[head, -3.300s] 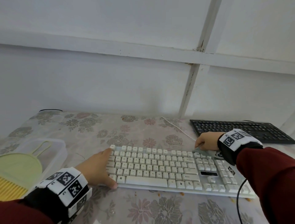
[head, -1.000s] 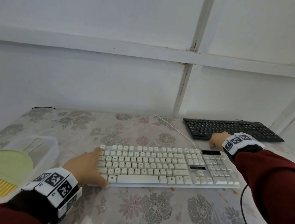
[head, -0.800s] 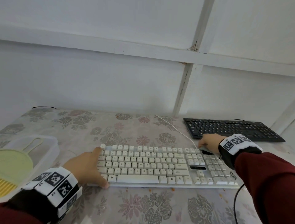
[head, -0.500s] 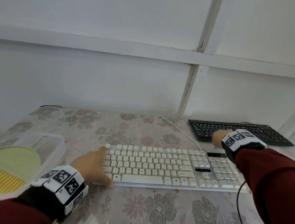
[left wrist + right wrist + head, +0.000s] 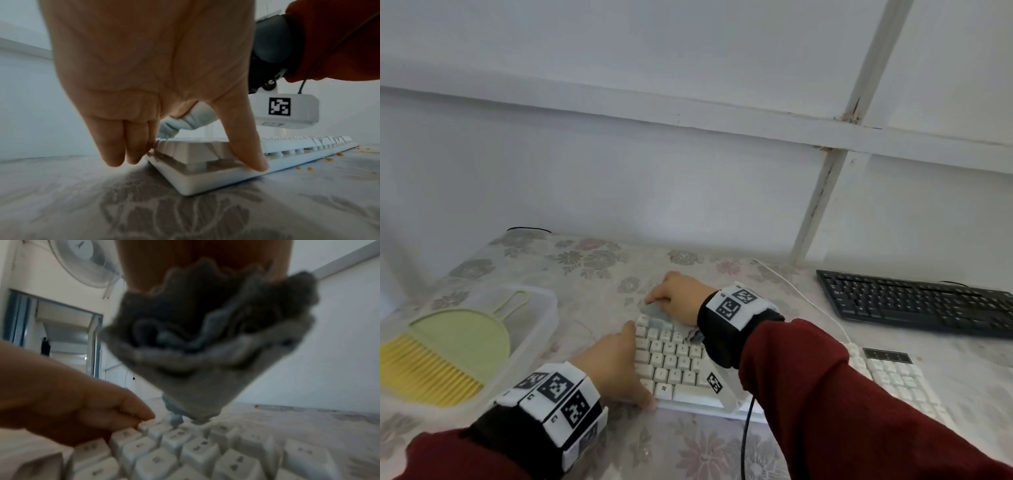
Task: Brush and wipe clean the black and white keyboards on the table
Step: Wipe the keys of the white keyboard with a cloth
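Note:
The white keyboard (image 5: 674,363) lies across the middle of the floral table. My left hand (image 5: 626,366) steadies its left end: the thumb (image 5: 248,155) presses the front edge and straight fingers (image 5: 115,146) touch the side. My right hand (image 5: 678,301) reaches across to the keyboard's far left corner. It grips a bunched grey-blue cloth (image 5: 654,313) whose tip (image 5: 197,408) touches the top row of keys. The black keyboard (image 5: 914,305) lies at the back right, untouched. My right forearm hides the middle of the white keyboard.
A clear plastic tub (image 5: 541,308) at the left holds a green dustpan (image 5: 462,339) and a yellow brush (image 5: 421,370). Orange crumbs (image 5: 329,158) lie along the white keyboard's front. Its white cable (image 5: 801,298) runs back to the wall, close behind the table.
My right hand has carried the cloth from the right part of the white keyboard, by the number pad, to its far left corner. My left hand has stayed at the left end.

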`<state>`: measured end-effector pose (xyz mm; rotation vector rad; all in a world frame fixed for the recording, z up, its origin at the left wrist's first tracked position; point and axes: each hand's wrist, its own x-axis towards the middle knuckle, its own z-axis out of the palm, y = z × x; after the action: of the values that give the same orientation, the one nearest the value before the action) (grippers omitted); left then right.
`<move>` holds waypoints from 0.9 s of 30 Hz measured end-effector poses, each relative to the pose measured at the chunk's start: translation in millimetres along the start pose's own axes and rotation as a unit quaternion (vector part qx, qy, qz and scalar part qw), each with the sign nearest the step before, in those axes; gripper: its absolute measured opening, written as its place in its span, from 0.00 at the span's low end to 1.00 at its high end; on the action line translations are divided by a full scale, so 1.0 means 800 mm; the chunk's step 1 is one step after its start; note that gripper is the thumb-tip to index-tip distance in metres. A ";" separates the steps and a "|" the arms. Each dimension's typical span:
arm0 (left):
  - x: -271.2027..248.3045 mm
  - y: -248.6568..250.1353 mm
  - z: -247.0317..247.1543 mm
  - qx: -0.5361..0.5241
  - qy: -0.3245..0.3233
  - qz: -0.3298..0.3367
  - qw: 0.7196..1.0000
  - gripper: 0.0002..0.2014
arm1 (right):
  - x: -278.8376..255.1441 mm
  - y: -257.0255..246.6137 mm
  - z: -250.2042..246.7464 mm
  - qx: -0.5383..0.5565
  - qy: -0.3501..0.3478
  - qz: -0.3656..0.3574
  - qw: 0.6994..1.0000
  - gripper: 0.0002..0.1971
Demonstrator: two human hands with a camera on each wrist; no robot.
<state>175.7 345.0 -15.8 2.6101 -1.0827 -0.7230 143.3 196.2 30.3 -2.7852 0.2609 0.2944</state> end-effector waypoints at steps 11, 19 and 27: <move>-0.002 0.003 -0.004 0.013 0.003 0.011 1.000 0.51 | 0.035 -0.013 0.022 -0.142 -0.018 0.030 0.989 0.15; -0.002 -0.001 -0.004 0.015 0.003 0.015 1.000 0.52 | 0.034 -0.015 -0.006 -0.138 -0.032 0.030 0.990 0.14; 0.001 -0.003 -0.002 0.026 -0.001 0.015 1.000 0.49 | 0.035 -0.024 -0.004 -0.141 -0.107 0.014 0.984 0.15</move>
<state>178.4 346.1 -15.8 2.6305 -1.1543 -0.7015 174.9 208.7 32.5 -2.9940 0.2192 0.6823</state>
